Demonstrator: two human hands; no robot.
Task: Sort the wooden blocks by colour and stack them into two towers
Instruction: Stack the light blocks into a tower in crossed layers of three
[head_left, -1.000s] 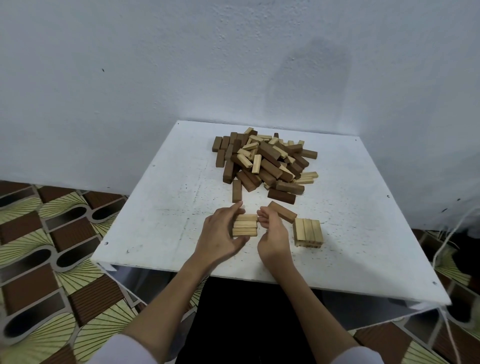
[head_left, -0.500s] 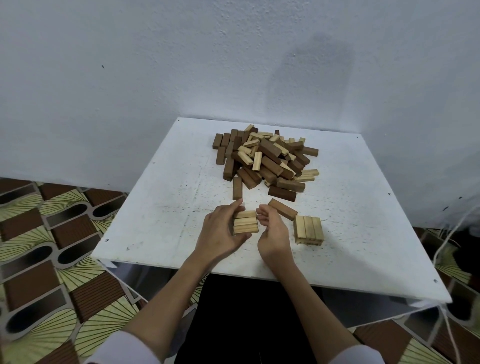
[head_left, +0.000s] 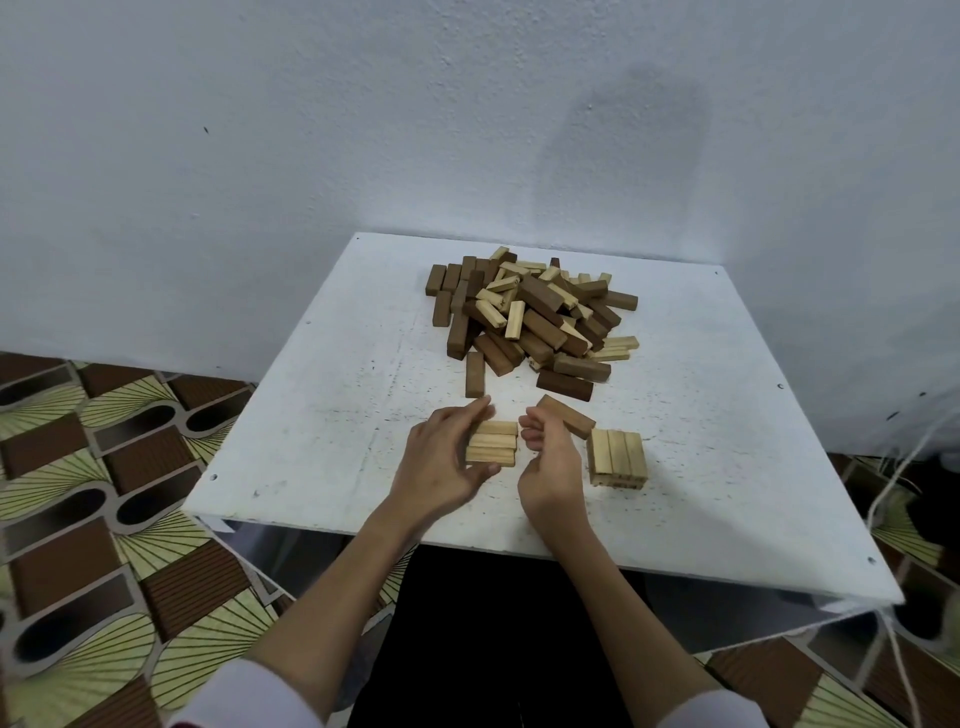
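Three light wooden blocks (head_left: 493, 441) lie side by side on the white table (head_left: 322, 447) near its front edge. My left hand (head_left: 444, 460) holds this row, fingers along its far side and thumb at its near side. My right hand (head_left: 550, 462) sits at the row's right end with its fingers curled and nothing in it; a thin gap shows between them. To the right stands a low stack of light blocks (head_left: 618, 460). A mixed pile of dark and light blocks (head_left: 530, 317) lies at the back.
A single dark block (head_left: 566, 415) lies at a slant just behind my right hand. Another dark block (head_left: 474, 374) lies alone in front of the pile. The wall rises right behind the table. Patterned floor tiles lie to the left, and thin cords hang at the right.
Both hands stay at the row of three light blocks. The right hand's fingers have eased slightly off the row's end. The view has shifted a little.
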